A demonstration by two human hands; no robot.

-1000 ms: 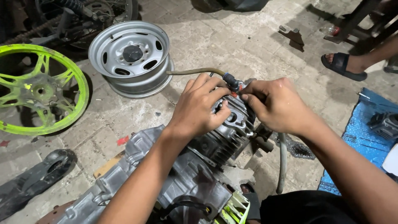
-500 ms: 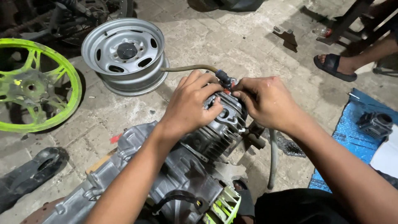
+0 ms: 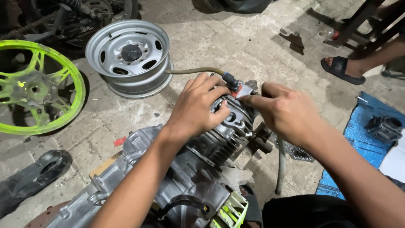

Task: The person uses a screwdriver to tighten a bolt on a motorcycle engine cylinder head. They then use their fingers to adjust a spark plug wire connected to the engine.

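A grey motorcycle engine (image 3: pixel 168 177) lies on the stone floor, its finned cylinder (image 3: pixel 223 139) pointing away from me. My left hand (image 3: pixel 198 107) rests on the cylinder head (image 3: pixel 236 118), fingers curled over its top. My right hand (image 3: pixel 287 114) reaches in from the right, its fingertips pinching a small part at the head's far edge, beside a dark cap (image 3: pixel 231 80) with a red piece. What the right fingers grip is too small to identify. A tan hose (image 3: pixel 194 71) runs from that cap toward the left.
A silver steel wheel rim (image 3: pixel 130 57) stands behind the engine. A neon green wheel (image 3: pixel 36 86) lies at left, a black part (image 3: pixel 33 177) at lower left. A blue mat (image 3: pixel 371 139) at right carries a cylinder part (image 3: pixel 384 128). Another person's sandalled foot (image 3: pixel 341 67) is at the upper right.
My view has drifted a little, shifting the scene. My right hand's fingers have stretched out more toward the head's top edge. My left hand stays on the cylinder head.
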